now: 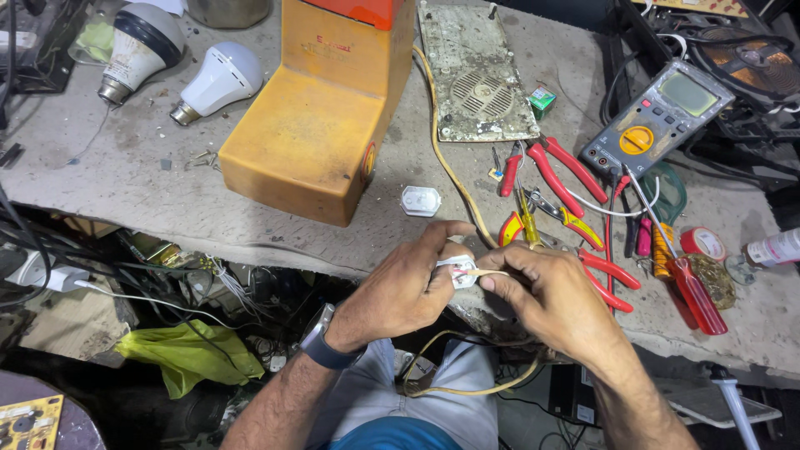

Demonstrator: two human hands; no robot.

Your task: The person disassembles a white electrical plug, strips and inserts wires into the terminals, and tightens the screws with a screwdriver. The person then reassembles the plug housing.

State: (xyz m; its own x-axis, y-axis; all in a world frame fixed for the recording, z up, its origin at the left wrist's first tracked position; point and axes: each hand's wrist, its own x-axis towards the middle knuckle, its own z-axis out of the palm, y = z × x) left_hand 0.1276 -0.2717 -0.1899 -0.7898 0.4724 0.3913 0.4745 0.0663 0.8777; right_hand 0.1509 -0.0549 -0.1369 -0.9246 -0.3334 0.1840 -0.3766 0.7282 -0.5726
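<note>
Gripping a small white plug body [457, 271] between thumb and forefinger, the left hand [400, 292] holds it just off the near edge of the worktop [125, 179], over the person's lap, presumably so it stays steady while the other hand works on it. The right hand [546, 292] pinches the bared end of a yellowish cable [479, 272] and holds it against the plug, the fingertips of both hands almost touching around that one spot. Both sets of fingers are closed, the left on the plug body, the right on the wire end. The cable loops down below the hands and also runs up the worktop beyond the left fingers.

Just beyond the left forefinger lies a white plug cover [421, 201], set aside within easy reach. Beyond the right knuckles are red-handled pliers [554, 171], a small yellow-handled cutter [546, 218] and, further right, a red-handled screwdriver [679, 271] and a roll of red tape [702, 242]. A multimeter [658, 117] sits well beyond those. A big orange housing [321, 117] stands beyond the left hand, with two white bulbs [179, 62] further off on that side.
</note>
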